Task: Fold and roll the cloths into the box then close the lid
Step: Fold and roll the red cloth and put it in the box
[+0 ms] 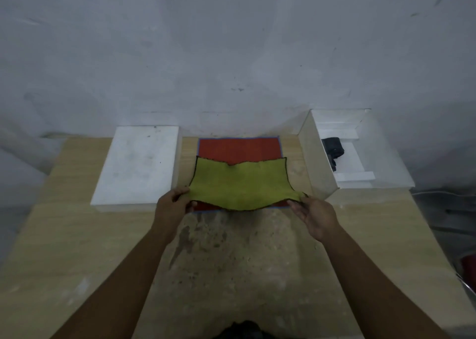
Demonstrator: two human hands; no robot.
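currently the yellow-green cloth [239, 184] is pinched at its near corners by the left hand [171, 207] and the right hand [315, 217], sagging over the red cloth [239, 148]; judged light and limp, it is best taken by corners.

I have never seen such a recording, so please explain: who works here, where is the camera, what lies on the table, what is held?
No machine here: one camera, worn on a person's head, looks down at their hands. The left hand and the right hand each pinch a near corner of a yellow-green cloth with a dark hem. Under it a red cloth with a blue hem lies flat on the wooden table. At left is a flat white lid; at right an open white box with a dark rolled thing inside.
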